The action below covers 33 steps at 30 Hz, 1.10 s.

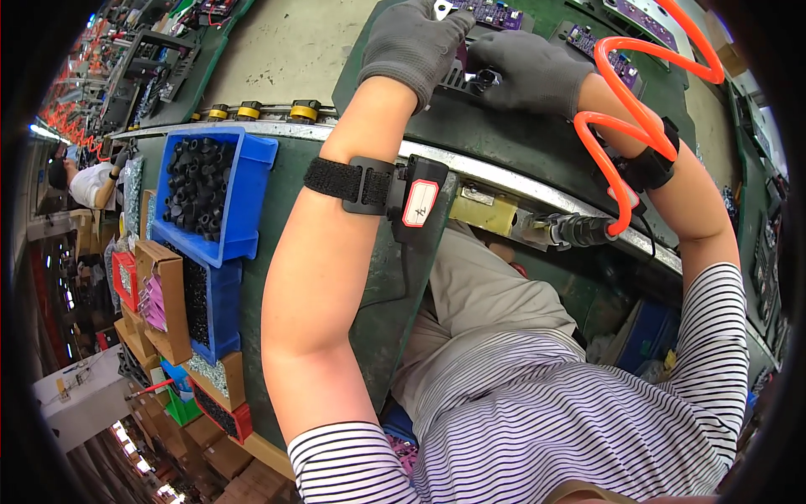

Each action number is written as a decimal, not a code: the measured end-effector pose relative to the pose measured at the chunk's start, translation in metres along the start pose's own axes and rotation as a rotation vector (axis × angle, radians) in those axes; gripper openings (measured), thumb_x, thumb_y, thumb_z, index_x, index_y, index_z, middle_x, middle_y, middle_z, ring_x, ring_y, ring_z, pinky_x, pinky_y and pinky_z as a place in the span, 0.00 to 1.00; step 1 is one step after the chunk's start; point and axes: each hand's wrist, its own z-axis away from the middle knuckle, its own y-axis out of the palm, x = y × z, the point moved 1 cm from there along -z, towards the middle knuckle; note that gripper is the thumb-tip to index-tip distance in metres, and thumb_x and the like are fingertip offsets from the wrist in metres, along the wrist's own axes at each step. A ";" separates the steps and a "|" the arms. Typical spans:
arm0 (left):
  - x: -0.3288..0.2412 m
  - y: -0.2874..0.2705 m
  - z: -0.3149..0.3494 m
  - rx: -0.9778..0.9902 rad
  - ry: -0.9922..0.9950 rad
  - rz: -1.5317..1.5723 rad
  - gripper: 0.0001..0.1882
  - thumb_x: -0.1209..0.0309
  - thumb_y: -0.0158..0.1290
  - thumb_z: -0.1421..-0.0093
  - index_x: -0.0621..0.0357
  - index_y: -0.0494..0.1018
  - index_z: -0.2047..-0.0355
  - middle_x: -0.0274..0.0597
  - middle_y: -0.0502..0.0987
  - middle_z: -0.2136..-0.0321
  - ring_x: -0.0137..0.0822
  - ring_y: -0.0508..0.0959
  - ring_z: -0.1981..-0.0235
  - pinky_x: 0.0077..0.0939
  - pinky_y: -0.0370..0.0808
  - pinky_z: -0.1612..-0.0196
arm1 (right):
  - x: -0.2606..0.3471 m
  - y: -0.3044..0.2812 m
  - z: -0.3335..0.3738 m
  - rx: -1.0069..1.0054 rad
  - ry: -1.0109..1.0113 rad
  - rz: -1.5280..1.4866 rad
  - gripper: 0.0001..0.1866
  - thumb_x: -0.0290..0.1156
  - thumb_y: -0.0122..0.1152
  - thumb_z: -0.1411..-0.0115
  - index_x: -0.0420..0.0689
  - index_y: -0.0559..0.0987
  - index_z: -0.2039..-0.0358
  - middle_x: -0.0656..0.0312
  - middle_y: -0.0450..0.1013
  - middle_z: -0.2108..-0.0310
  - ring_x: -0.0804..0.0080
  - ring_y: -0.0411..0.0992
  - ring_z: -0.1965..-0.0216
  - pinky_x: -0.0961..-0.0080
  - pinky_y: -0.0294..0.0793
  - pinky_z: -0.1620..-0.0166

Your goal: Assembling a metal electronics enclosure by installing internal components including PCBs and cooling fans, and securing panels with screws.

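Observation:
Both my hands wear dark grey gloves and work close together at the top, over the green work surface [537,143]. My left hand [410,46] has its fingers bent and closed beside a small pale metal piece [442,9]; what it grips is hidden. My right hand [531,74] is curled closed near a black slotted part [456,81], with a small shiny round end [484,81] showing at its fingers. Just beyond my hands lies a purple circuit board [497,13]. Another purple circuit board [623,65] is partly behind the orange coiled hose [598,50].
On the left stand a blue bin [260,197] of black caps, a second blue bin [225,307] of small black pieces, and a cardboard box [175,307] with pink items. A metal rail [520,181] edges the line. Yellow-black rollers [304,111] sit along it. An air fitting [579,231] hangs below.

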 end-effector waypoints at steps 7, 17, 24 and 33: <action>-0.006 0.002 0.007 0.037 -0.074 -0.011 0.11 0.65 0.55 0.37 0.60 0.78 0.63 0.42 0.81 0.73 0.33 0.79 0.74 0.30 0.76 0.68 | -0.010 0.001 -0.008 0.194 0.092 -0.065 0.15 0.32 0.58 0.46 0.39 0.78 0.59 0.47 0.76 0.64 0.48 0.74 0.59 0.59 0.73 0.54; -0.002 0.002 0.008 -0.192 0.028 -0.362 0.25 0.55 0.62 0.47 0.65 0.75 0.59 0.54 0.78 0.64 0.48 0.78 0.61 0.36 0.73 0.55 | -0.019 0.012 -0.003 0.031 -0.074 -0.101 0.12 0.28 0.57 0.51 0.37 0.80 0.67 0.48 0.76 0.69 0.50 0.75 0.64 0.59 0.75 0.58; -0.003 -0.001 0.017 -0.219 0.046 -0.365 0.22 0.54 0.62 0.45 0.64 0.75 0.71 0.49 0.77 0.78 0.41 0.75 0.76 0.36 0.73 0.69 | -0.031 0.015 0.001 0.044 -0.040 -0.450 0.17 0.16 0.54 0.54 0.37 0.78 0.61 0.56 0.75 0.68 0.69 0.75 0.65 0.74 0.75 0.60; 0.003 -0.012 0.029 -0.112 0.046 -0.295 0.19 0.56 0.62 0.44 0.62 0.76 0.70 0.46 0.77 0.79 0.37 0.77 0.76 0.32 0.73 0.70 | -0.031 0.021 0.007 0.166 0.116 -0.943 0.13 0.16 0.56 0.45 0.38 0.77 0.58 0.62 0.74 0.63 0.75 0.73 0.63 0.75 0.74 0.57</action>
